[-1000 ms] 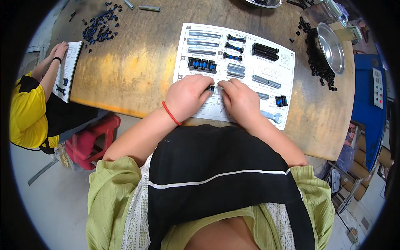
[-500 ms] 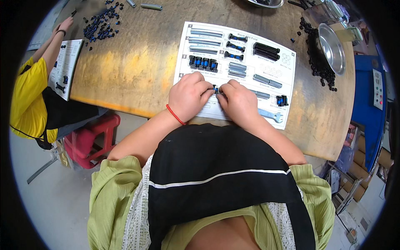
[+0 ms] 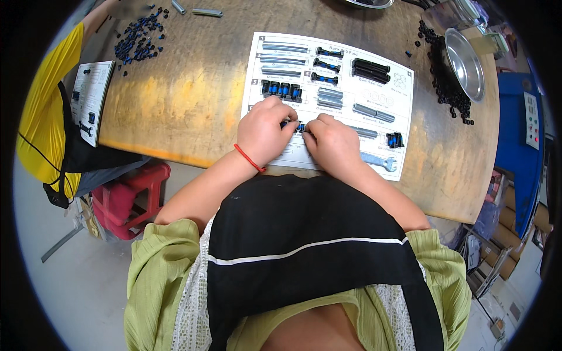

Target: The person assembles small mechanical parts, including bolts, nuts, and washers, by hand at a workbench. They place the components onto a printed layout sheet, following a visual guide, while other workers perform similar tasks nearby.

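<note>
A printed parts sheet (image 3: 328, 42) lies on the table under both hands. Near its lower edge, my left hand (image 3: 266, 130), with a red cord at the wrist, pinches a small black bolt with blue on its thread (image 3: 301, 127). My right hand (image 3: 332, 142) closes its thumb and forefinger on the same bolt from the other side. Fingers cover much of it. Around them on the sheet lie a row of black-and-blue bolts (image 3: 281, 91), metal sleeves (image 3: 330, 97), long black bolts (image 3: 370, 71), a bolt cluster (image 3: 394, 140) and a wrench (image 3: 380, 161).
Loose blue-threaded bolts (image 3: 140, 38) are heaped at the far left. Black nuts (image 3: 448, 82) spill beside a metal bowl (image 3: 465, 64) at the right. A co-worker's yellow sleeve (image 3: 50, 117) and sheet (image 3: 93, 96) are at the left, near a red stool (image 3: 132, 202).
My hands stay nearly in place, with more blue showing between the fingertips. The co-worker's arm has reached farther up, out of much of the view.
</note>
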{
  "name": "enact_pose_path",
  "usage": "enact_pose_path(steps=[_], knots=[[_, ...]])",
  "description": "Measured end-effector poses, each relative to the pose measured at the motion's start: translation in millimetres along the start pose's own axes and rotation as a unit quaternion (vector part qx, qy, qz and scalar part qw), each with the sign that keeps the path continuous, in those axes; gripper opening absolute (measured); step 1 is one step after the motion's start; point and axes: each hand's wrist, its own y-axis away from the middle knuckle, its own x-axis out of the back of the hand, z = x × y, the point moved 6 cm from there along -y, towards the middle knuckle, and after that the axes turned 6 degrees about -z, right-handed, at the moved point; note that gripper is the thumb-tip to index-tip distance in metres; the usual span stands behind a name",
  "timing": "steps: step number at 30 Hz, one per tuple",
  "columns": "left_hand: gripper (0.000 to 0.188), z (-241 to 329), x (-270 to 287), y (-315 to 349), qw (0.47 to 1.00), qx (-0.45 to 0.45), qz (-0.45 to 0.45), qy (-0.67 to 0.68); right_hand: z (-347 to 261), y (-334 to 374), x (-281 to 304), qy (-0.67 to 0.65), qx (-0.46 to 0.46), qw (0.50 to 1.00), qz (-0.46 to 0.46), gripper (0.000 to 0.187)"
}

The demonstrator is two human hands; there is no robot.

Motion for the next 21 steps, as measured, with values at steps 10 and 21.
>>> enact_pose_path(steps=[10, 21], knots=[[0.015, -54, 36, -4, 0.990, 0.038, 0.098, 0.096, -3, -3, 14, -0.007, 0.007, 1.000, -0.001, 0.011], [0.015, -128, 64, -39, 0.966, 0.173, 0.193, -0.023, 119, -52, 108, 0.052, -0.107, 0.988, 0.101, 0.032]])
